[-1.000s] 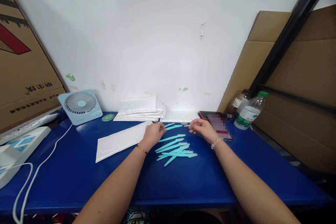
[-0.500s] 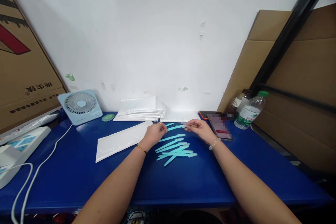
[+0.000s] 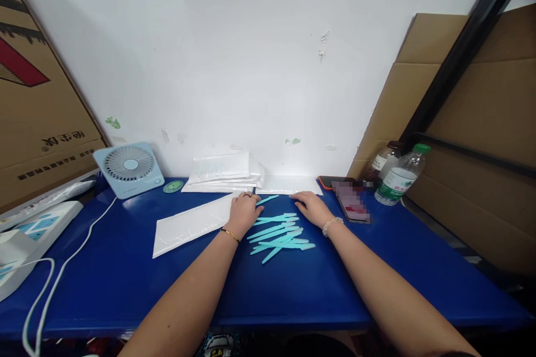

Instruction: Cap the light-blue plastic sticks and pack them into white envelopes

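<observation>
Several turquoise eyebrow razors (image 3: 276, 232) lie in a loose, partly crossed group on the blue table between my hands. One razor (image 3: 268, 199) lies apart at the far side, its near end beside the fingers of my left hand (image 3: 245, 215). That hand is low over the table, thumb and fingers apart, next to a white padded envelope (image 3: 192, 225). On the other side, my right hand (image 3: 312, 209) rests low with fingers stretched toward the far razor. Something small and pale shows at its fingertips, too small to name.
A stack of white padded envelopes (image 3: 221, 170) stands by the wall, with another envelope (image 3: 288, 185) beside it. Left are a blue fan (image 3: 130, 166) and a power strip (image 3: 36, 237) with cables. Phones (image 3: 352, 201) and bottles (image 3: 400, 178) stand right.
The razor held between both hands has been laid down with the others. My hands have lowered to the table and opened, the right one shifting slightly left.
</observation>
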`<action>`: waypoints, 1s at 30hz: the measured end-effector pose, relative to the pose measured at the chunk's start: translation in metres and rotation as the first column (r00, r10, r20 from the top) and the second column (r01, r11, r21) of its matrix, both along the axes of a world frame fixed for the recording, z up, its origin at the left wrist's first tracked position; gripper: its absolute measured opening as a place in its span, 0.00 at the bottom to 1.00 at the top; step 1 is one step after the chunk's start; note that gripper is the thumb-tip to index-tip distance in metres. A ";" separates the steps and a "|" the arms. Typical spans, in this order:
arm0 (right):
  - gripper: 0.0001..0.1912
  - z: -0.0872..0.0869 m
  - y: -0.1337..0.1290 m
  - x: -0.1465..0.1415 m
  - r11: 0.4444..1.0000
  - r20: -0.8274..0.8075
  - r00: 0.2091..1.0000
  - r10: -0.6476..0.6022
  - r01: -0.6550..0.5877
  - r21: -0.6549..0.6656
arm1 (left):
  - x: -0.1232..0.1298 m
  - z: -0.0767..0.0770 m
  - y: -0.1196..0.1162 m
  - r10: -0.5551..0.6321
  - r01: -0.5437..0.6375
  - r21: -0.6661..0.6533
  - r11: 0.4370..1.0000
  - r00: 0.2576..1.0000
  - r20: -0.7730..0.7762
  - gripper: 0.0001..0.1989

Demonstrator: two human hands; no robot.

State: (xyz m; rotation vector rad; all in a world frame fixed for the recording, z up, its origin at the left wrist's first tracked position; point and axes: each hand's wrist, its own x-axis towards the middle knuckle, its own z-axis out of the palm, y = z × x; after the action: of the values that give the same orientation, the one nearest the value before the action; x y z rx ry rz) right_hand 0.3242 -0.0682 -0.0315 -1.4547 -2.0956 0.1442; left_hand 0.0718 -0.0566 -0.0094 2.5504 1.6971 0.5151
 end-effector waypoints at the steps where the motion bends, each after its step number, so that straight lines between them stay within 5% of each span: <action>1: 0.13 0.001 0.000 -0.002 1.000 0.028 1.000 -0.007 0.007 0.000 | 0.000 -0.001 0.001 0.000 0.000 -0.009 1.000 1.000 -0.006 0.10; 6: 0.07 0.005 -0.004 -0.007 0.994 -0.128 0.989 -0.073 0.063 -0.085 | 0.000 -0.002 0.002 -0.008 0.009 -0.049 0.999 1.000 0.021 0.05; 11: 0.08 0.002 -0.004 -0.009 0.990 -0.290 0.956 -0.034 -0.006 -0.138 | 0.000 -0.001 0.004 -0.007 0.013 -0.083 0.996 0.998 0.070 0.05; 16: 0.09 0.002 -0.006 -0.014 0.987 -0.321 0.947 0.028 -0.077 -0.139 | -0.001 0.000 0.005 -0.023 0.030 -0.087 0.996 0.997 0.080 0.05; 23: 0.08 0.003 -0.005 -0.005 0.992 -0.257 0.966 -0.011 -0.021 -0.122 | -0.001 0.001 0.004 -0.018 0.025 -0.101 0.995 0.997 0.070 0.06; 30: 0.10 0.004 -0.008 -0.020 0.973 -0.347 0.934 0.084 -0.152 -0.174 | 0.005 0.002 0.000 -0.084 0.096 -0.140 0.986 0.993 0.085 0.06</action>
State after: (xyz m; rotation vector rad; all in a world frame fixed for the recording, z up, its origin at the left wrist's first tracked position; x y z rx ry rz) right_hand 0.3037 -0.0765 -0.0271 -1.3023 -1.9237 0.6233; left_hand 0.0764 -0.0568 -0.0072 2.4581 1.5263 0.4632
